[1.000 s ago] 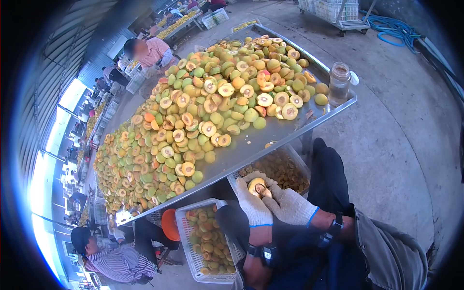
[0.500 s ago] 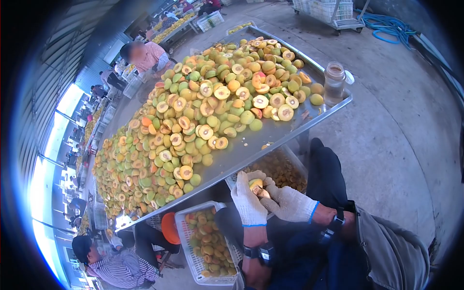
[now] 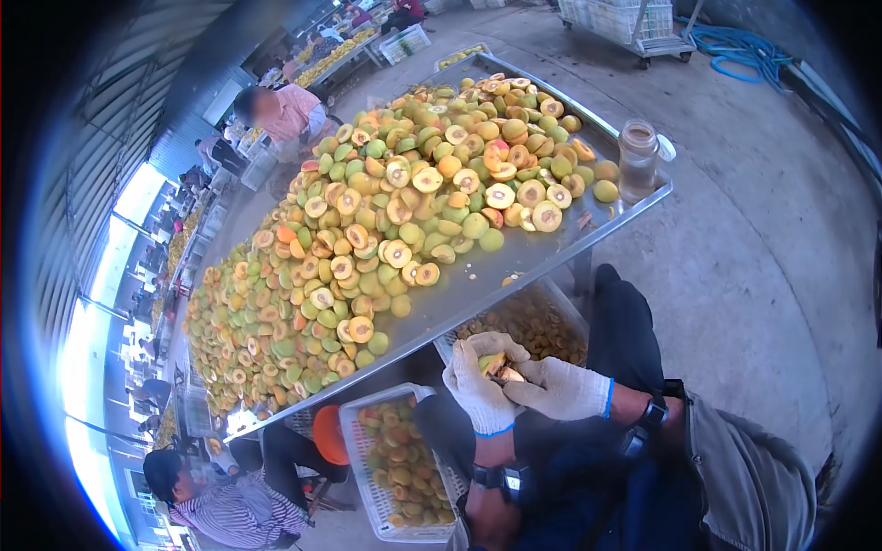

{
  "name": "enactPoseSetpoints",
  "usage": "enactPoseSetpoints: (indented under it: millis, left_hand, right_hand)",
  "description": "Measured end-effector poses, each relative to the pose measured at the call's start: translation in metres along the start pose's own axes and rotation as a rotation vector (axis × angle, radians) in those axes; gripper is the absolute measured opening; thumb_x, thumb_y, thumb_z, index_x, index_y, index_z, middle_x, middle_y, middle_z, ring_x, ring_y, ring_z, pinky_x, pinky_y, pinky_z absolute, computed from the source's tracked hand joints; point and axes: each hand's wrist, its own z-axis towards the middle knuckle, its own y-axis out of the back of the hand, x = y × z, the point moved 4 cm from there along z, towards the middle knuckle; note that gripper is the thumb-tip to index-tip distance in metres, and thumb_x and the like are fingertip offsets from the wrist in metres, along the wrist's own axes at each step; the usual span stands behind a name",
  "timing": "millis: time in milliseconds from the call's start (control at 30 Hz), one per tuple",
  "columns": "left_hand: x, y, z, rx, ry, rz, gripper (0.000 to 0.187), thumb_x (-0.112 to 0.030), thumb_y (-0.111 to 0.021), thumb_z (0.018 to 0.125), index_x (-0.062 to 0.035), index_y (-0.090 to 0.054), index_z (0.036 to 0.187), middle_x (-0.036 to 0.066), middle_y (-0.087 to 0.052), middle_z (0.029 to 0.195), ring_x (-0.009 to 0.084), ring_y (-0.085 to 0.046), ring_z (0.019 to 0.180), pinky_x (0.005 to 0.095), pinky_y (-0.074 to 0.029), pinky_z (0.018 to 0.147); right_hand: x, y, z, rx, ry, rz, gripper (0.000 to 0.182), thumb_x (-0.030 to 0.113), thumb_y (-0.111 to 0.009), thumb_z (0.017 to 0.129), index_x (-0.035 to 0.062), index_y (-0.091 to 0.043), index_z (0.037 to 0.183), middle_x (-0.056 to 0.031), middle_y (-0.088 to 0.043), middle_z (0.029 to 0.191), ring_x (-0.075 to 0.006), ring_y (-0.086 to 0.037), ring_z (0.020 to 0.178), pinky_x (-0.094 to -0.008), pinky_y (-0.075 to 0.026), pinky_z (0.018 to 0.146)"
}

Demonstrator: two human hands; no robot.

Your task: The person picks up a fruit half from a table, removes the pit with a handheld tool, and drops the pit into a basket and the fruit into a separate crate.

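Note:
My left hand [image 3: 478,395], in a white knit glove with a blue cuff, is closed round an apricot half [image 3: 491,364] with yellow-green skin. Close against it, my right hand [image 3: 560,389], gloved the same way, has its fingers curled at the cut side of the fruit. Something small and brownish shows between the right fingertips, too hidden to name. Both hands are above my lap, beside a white crate [image 3: 571,317] with brown pieces in it. Above them slopes the edge of a metal table [image 3: 441,308] heaped with halved apricots [image 3: 386,216].
A clear jar [image 3: 637,165] of liquid stands at the table's right corner. On the floor to the left are a white crate [image 3: 354,441] of apricot halves and an orange bucket [image 3: 331,434]. One co-worker [image 3: 234,505] sits lower left, another [image 3: 289,115] across the table.
The view has shifted slightly. My right fingers have moved a little against the fruit, and my left fingers curl further over it. Both hands stay together.

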Motion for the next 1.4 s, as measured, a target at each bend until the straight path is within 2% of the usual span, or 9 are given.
enactPoseSetpoints:
  millis: [133, 267, 333, 533, 767, 900, 1033, 1167, 1400]
  left_hand:
    - [0.000, 0.000, 0.003, 0.165, -0.159, -0.063, 0.055, -0.040, -0.046, 0.109, 0.0032, -0.066, 0.081, 0.020, -0.068, 0.076, 0.0284, -0.066, 0.064, 0.0375, -0.055, 0.060]
    - [0.003, 0.003, 0.008, 0.165, -0.160, -0.009, 0.060, -0.042, -0.045, 0.109, 0.0027, -0.067, 0.076, 0.019, -0.068, 0.072, 0.0271, -0.066, 0.061, 0.0367, -0.054, 0.058]
    - [-0.004, -0.002, 0.004, 0.109, -0.076, 0.051, 0.062, -0.043, -0.044, 0.110, 0.0031, -0.068, 0.076, 0.018, -0.068, 0.071, 0.0261, -0.066, 0.060, 0.0361, -0.054, 0.058]
    - [-0.006, -0.001, 0.004, 0.137, -0.093, 0.127, 0.067, -0.046, -0.042, 0.110, 0.0046, -0.070, 0.076, 0.015, -0.068, 0.069, 0.0229, -0.064, 0.057, 0.0333, -0.052, 0.055]
    - [0.000, -0.003, -0.001, 0.005, 0.029, 0.197, 0.067, -0.050, -0.040, 0.110, 0.0044, -0.070, 0.083, 0.014, -0.068, 0.071, 0.0234, -0.066, 0.063, 0.0348, -0.055, 0.063]
    - [0.002, -0.009, 0.001, 0.183, -0.149, 0.167, 0.064, -0.050, -0.042, 0.109, 0.0040, -0.070, 0.090, 0.016, -0.070, 0.083, 0.0259, -0.068, 0.073, 0.0381, -0.057, 0.073]
    - [0.011, 0.001, -0.004, -0.063, 0.005, -0.123, 0.056, -0.046, -0.047, 0.109, 0.0027, -0.070, 0.093, 0.019, -0.068, 0.107, 0.0289, -0.069, 0.082, 0.0411, -0.058, 0.079]
    - [0.007, 0.002, -0.003, 0.058, -0.105, 0.104, 0.057, -0.044, -0.048, 0.109, 0.0030, -0.069, 0.086, 0.018, -0.070, 0.091, 0.0267, -0.069, 0.074, 0.0390, -0.058, 0.068]
    - [0.019, 0.005, 0.004, -0.115, 0.263, 0.065, 0.065, -0.050, -0.045, 0.109, 0.0043, -0.067, 0.082, 0.016, -0.068, 0.069, 0.0244, -0.067, 0.059, 0.0338, -0.056, 0.058]
  right_hand:
    - [-0.003, -0.005, -0.007, 0.242, -0.255, 0.445, 0.048, 0.052, -0.051, 0.107, 0.0106, -0.065, 0.089, 0.0057, -0.050, 0.061, -0.0066, -0.048, 0.052, -0.0272, -0.039, 0.047]
    - [-0.007, -0.010, -0.004, 0.271, -0.254, 0.443, 0.049, 0.053, -0.049, 0.108, 0.0126, -0.060, 0.082, 0.0062, -0.048, 0.060, -0.0069, -0.046, 0.049, -0.0258, -0.036, 0.044]
    - [-0.007, -0.011, -0.002, 0.045, -0.117, 0.196, 0.049, 0.052, -0.047, 0.108, 0.0148, -0.053, 0.077, 0.0071, -0.043, 0.060, -0.0055, -0.044, 0.049, -0.0238, -0.034, 0.043]
    - [-0.007, -0.012, -0.007, 0.321, -0.313, 0.493, 0.046, 0.048, -0.044, 0.109, 0.0131, -0.053, 0.081, 0.0053, -0.044, 0.061, -0.0065, -0.045, 0.050, -0.0250, -0.037, 0.044]
    - [-0.019, -0.011, -0.001, 0.183, -0.243, 0.331, 0.042, 0.049, -0.046, 0.109, 0.0161, -0.051, 0.084, 0.0066, -0.043, 0.062, -0.0058, -0.041, 0.048, -0.0237, -0.032, 0.041]
    - [-0.030, -0.014, -0.001, 0.375, -0.291, 0.792, 0.039, 0.049, -0.047, 0.110, 0.0173, -0.052, 0.087, 0.0078, -0.039, 0.061, -0.0036, -0.033, 0.045, -0.0227, -0.026, 0.038]
    - [-0.035, -0.022, 0.000, 0.481, -0.332, 1.038, 0.036, 0.048, -0.047, 0.110, 0.0179, -0.052, 0.090, 0.0085, -0.036, 0.062, -0.0025, -0.030, 0.044, -0.0220, -0.023, 0.036]
    - [-0.039, -0.023, 0.000, 0.481, -0.325, 1.002, 0.045, 0.056, -0.048, 0.108, 0.0177, -0.053, 0.086, 0.0088, -0.042, 0.063, -0.0012, -0.035, 0.044, -0.0194, -0.026, 0.037]
    - [-0.049, -0.021, 0.002, 0.394, -0.330, 0.697, 0.037, 0.050, -0.046, 0.110, 0.0194, -0.051, 0.089, 0.0084, -0.040, 0.063, -0.0024, -0.032, 0.045, -0.0218, -0.025, 0.036]
